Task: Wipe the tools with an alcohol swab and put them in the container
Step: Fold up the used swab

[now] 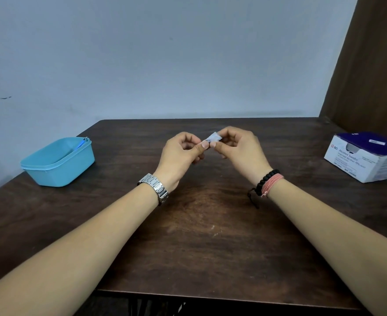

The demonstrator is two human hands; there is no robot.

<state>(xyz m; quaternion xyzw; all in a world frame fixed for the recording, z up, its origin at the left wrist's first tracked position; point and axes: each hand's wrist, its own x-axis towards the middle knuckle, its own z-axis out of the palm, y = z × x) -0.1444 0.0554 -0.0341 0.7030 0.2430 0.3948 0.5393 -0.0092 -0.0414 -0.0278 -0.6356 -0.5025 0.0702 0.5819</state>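
We've got one dark brown wooden table [210, 236] with just two containers on it. On the left sits one light blue rectangular plastic tub [58, 164], and poking up against its far corner is one slim blue tool [81, 144], so that one's in the container; can't tell if anything else is lying inside. Far right there's one white-and-purple cardboard box of alcohol swabs [368, 157], top slot open with something white showing in it. Above the middle of the table, our left hand [183, 151] and right hand [238, 148] are close together, both pinching one small white-and-blue foil swab packet [213, 137] between thumbs and fingertips. One metal watch [154, 187] on the left wrist; two bracelets on the right.
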